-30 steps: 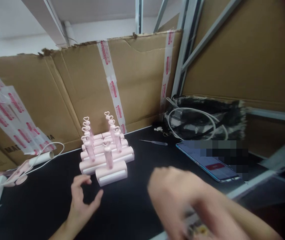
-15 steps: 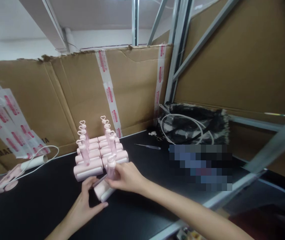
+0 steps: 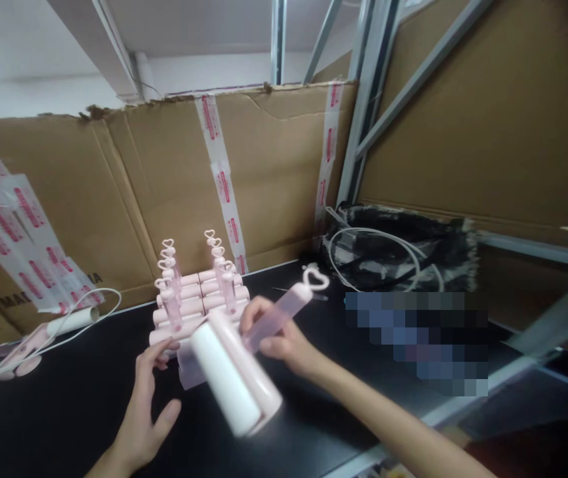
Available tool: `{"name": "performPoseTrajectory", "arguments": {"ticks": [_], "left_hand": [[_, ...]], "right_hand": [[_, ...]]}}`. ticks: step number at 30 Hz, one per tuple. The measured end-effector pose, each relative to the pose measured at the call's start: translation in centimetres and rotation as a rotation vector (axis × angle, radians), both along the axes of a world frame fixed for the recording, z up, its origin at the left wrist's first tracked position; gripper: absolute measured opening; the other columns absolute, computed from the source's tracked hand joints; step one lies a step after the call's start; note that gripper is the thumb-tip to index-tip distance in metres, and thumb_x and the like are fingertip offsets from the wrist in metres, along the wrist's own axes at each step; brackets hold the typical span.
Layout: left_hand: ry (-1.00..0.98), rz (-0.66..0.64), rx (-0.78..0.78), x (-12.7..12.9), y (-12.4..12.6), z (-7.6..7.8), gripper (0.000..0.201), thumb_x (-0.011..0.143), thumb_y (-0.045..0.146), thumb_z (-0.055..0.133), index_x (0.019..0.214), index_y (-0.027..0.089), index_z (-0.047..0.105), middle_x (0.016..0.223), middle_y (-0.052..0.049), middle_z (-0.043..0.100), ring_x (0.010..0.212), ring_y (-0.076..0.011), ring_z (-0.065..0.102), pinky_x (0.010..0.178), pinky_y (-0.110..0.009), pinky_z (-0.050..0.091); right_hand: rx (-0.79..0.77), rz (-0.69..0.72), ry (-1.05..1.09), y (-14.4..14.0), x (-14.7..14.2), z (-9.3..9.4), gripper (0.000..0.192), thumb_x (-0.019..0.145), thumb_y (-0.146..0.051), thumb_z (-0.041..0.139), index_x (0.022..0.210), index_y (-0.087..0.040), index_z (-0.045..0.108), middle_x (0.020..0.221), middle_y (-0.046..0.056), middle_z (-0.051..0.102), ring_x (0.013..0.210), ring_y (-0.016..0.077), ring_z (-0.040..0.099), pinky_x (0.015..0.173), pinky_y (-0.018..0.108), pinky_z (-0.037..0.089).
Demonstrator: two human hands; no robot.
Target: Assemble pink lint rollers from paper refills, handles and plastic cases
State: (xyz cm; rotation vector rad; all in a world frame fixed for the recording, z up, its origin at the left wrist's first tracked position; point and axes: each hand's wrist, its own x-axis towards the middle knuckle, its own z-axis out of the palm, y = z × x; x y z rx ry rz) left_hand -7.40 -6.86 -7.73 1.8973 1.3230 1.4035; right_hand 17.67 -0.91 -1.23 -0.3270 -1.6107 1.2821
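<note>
My right hand [image 3: 281, 338] is closed around the translucent lilac handle of a pink roller [image 3: 238, 372]. The handle ends in a pink heart-shaped loop, and a white cylinder lies along the pink body, tilted towards me. My left hand [image 3: 147, 392] is open, thumb and fingers apart, left of this roller. Its fingertips are at the front of a two-column group of similar pink rollers [image 3: 179, 305] with upright heart-topped handles; I cannot tell whether they touch. A lilac translucent piece [image 3: 190, 372] shows partly behind the held roller.
Everything lies on a black tabletop [image 3: 84, 411] bordered by taped cardboard [image 3: 164, 172]. A pink device with a white cable [image 3: 39, 338] is at left. A black-and-white bundle with looped cable [image 3: 403, 252] lies back right, near a pixelated patch. A metal frame edge [image 3: 453, 411] runs along the right.
My right hand has lifted the roller and turned it over towards me, its handle now pointing up and right. My left hand has come away from it, moving left.
</note>
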Motion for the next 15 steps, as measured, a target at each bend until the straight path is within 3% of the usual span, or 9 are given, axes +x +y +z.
{"name": "performPoseTrajectory", "arguments": {"ticks": [2,4,7,10,15], "left_hand": [[-0.281,-0.106,-0.110,1.0,-1.0,0.1,0.086,0.060,0.072,0.058,0.127,0.021,0.040,0.122,-0.014,0.050,0.109,-0.0353,0.049,0.091,-0.048,0.042],[-0.493,-0.155,-0.354,1.8,-1.8,0.4,0.094,0.052,0.071,0.065,0.127,0.021,0.039,0.114,-0.013,0.056,0.103,-0.0358,0.054,0.084,-0.047,0.046],[-0.638,-0.013,-0.624,2.1,-2.0,1.3,0.078,0.057,0.054,0.073,0.121,0.019,0.044,0.096,-0.009,0.063,0.087,-0.0291,0.062,0.075,-0.041,0.050],[-0.636,0.069,-0.594,1.0,-1.6,2.8,0.069,0.058,0.045,0.074,0.115,0.017,0.048,0.086,-0.006,0.063,0.078,-0.0252,0.062,0.069,-0.038,0.051],[-0.444,-0.113,-0.412,0.0,-1.7,4.9,0.057,0.057,0.039,0.076,0.105,0.019,0.052,0.079,-0.003,0.060,0.071,-0.0198,0.058,0.061,-0.030,0.049]], "right_hand": [[-0.052,0.193,-0.122,-1.0,-1.1,-0.8,0.036,0.066,-0.042,0.072,0.085,-0.016,0.055,0.078,0.000,0.057,0.068,0.0115,0.054,0.062,0.024,0.044],[-0.109,0.279,-0.208,-1.8,-1.9,-1.5,0.036,0.069,-0.038,0.071,0.091,-0.016,0.055,0.087,0.002,0.059,0.078,0.0130,0.056,0.071,0.027,0.046],[-0.182,0.301,-0.267,-1.6,-1.4,-1.3,0.051,0.068,-0.036,0.074,0.108,-0.018,0.049,0.093,0.003,0.058,0.083,0.0137,0.059,0.075,0.029,0.048],[-0.254,0.309,-0.240,-0.3,0.3,0.1,0.067,0.064,-0.043,0.076,0.115,-0.020,0.039,0.088,0.001,0.059,0.073,0.0134,0.062,0.063,0.028,0.052],[-0.379,0.139,-0.244,-0.2,2.1,1.1,0.033,0.078,-0.040,0.065,0.082,-0.018,0.042,0.067,-0.004,0.057,0.049,0.0084,0.059,0.044,0.021,0.052]]}}
